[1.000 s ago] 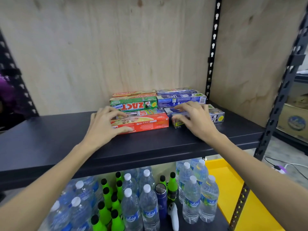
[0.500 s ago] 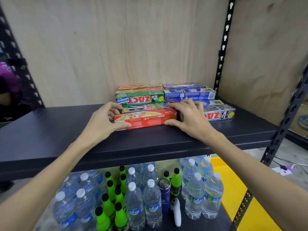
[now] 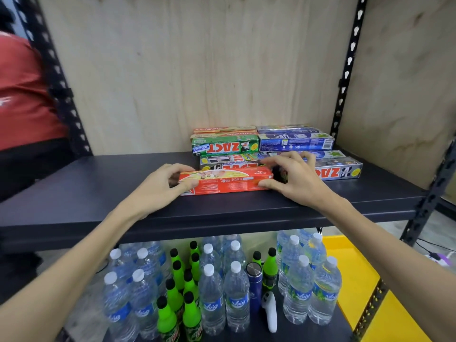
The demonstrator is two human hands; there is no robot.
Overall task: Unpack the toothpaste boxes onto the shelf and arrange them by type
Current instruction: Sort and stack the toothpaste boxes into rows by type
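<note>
Red toothpaste box point(image 3: 225, 181) stays at the dark shelf's point(image 3: 74, 193) front edge; left hand point(image 3: 160, 187) and right hand point(image 3: 293, 181) still grip its ends with curled fingers.

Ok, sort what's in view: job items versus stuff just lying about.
Job:
red box, held at its ends by left hand and right hand
green Zact box
blue Safi box
silver Zact box
shelf

Lying about:
water bottles
green bottles
blue flask

Stockroom/shop: slotted metal rack point(image 3: 345, 77), plywood backing point(image 3: 197, 70), bulk water bottles point(image 3: 212, 299) below.
</note>
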